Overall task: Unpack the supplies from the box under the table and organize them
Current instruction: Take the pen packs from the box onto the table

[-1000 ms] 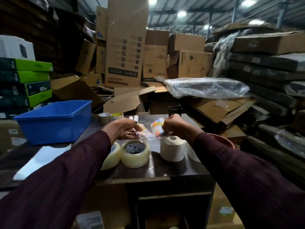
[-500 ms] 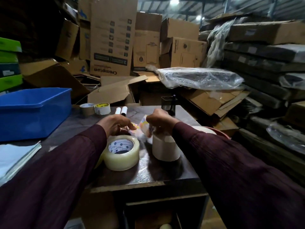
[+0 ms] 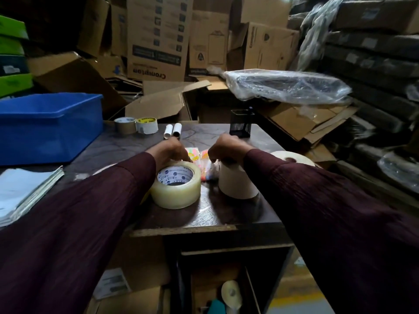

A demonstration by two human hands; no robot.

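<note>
On the dark table (image 3: 226, 214) my left hand (image 3: 169, 150) and my right hand (image 3: 224, 148) both grip a small clear packet of colourful items (image 3: 199, 162), held low between them just above the tabletop. A clear packing tape roll (image 3: 176, 184) lies in front of my left hand. A tall white roll (image 3: 237, 182) stands under my right wrist. Below the table edge, the open box (image 3: 217, 291) shows a pale roll (image 3: 231, 293) inside.
A blue plastic bin (image 3: 49, 125) sits at the left, a stack of white sheets (image 3: 25, 191) before it. Two tape rolls (image 3: 136, 124), two small white tubes (image 3: 173, 130) and a black mesh holder (image 3: 240, 123) stand at the back. Another white roll (image 3: 292, 158) lies right. Cardboard boxes surround the table.
Both hands have lowered the colourful packet from above the rolls down close to the tabletop. The view has tilted downward, so the box under the table shows.
</note>
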